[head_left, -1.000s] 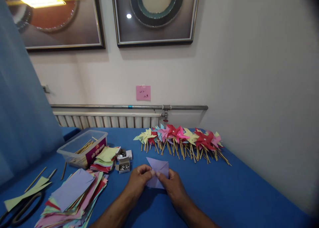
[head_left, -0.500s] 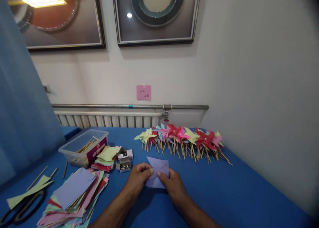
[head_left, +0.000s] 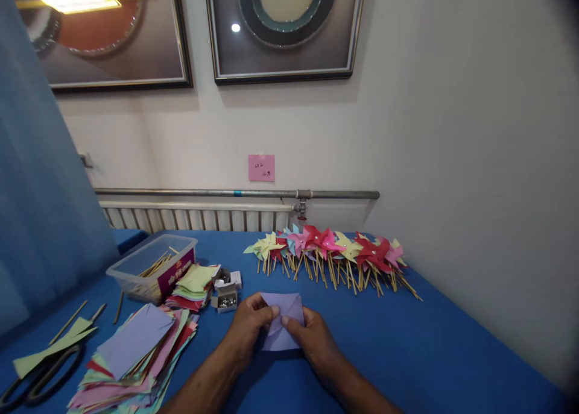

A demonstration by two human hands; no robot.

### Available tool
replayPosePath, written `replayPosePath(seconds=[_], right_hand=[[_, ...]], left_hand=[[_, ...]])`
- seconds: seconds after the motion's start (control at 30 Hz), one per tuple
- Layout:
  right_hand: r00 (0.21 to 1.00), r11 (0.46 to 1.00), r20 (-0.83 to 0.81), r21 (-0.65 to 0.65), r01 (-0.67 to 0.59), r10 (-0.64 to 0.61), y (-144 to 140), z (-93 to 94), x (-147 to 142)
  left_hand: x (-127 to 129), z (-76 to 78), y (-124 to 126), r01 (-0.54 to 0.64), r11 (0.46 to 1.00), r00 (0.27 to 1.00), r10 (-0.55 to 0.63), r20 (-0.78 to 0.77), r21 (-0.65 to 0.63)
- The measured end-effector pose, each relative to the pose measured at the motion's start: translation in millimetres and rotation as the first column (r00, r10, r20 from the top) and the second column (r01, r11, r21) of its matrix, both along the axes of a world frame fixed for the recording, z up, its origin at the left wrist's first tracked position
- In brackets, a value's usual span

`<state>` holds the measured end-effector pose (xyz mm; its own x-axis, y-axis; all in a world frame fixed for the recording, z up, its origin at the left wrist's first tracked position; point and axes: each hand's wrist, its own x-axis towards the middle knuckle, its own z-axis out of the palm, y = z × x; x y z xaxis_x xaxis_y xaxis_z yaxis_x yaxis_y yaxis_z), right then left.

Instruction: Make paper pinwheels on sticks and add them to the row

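Observation:
A square of purple paper (head_left: 284, 337) with crease lines is held over the blue table, in the middle of the head view. My left hand (head_left: 249, 322) pinches its left side, thumb on top and fingers behind. On the right side my right hand (head_left: 314, 335) grips it the same way, its thumb near the paper's middle. The fingers underneath are hidden. Beyond my left hand are two small boxes of metal pins; the nearer pin box (head_left: 226, 299) lies open. A stack of coloured paper (head_left: 136, 348), purple sheet on top, lies left of my left forearm.
Several finished paper pinwheels on sticks (head_left: 325, 245) lie in a row at the back. A clear plastic tub (head_left: 131, 275) of sticks and a smaller paper pile (head_left: 194, 281) stand at left. Black-handled scissors (head_left: 54, 375) lie under pale green paper strips (head_left: 56, 348). A radiator (head_left: 199, 216) is behind.
The purple paper has turned a little and come slightly lower and left. Its upper left corner, raised before, now lies more level with the upper right. Both hands keep hold.

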<state>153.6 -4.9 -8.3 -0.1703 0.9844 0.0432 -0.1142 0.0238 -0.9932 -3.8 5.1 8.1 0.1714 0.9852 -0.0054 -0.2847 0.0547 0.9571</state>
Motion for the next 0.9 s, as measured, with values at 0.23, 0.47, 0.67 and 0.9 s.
replayPosePath(seconds=[0.23, 0.47, 0.67, 0.9], right_hand=[[1.0, 1.0, 0.029, 0.01, 0.0, 0.0, 2.9, -4.6, 1.3], [0.996, 0.998, 0.074, 0.016, -0.057, 0.056, 0.3, 0.3, 1.7], [0.994, 0.997, 0.082, 0.027, -0.07, 0.068, -1.2, 2.1, 1.5], [0.971, 0.977, 0.158, 0.085, -0.194, 0.179, -6.3, 10.0, 4.7]], left_hand=[[-2.1, -6.3, 8.4, 0.009, 1.0, 0.995, -0.007, 0.101, -0.021], [-0.7, -20.6, 17.5, 0.018, 0.999, 0.999, -0.017, 0.046, -0.027], [-4.1, -11.8, 13.1, -0.114, 0.992, 0.989, 0.119, -0.083, 0.058], [-22.3, 27.7, -5.4, 0.061, 0.935, 0.876, 0.118, -0.467, 0.351]])
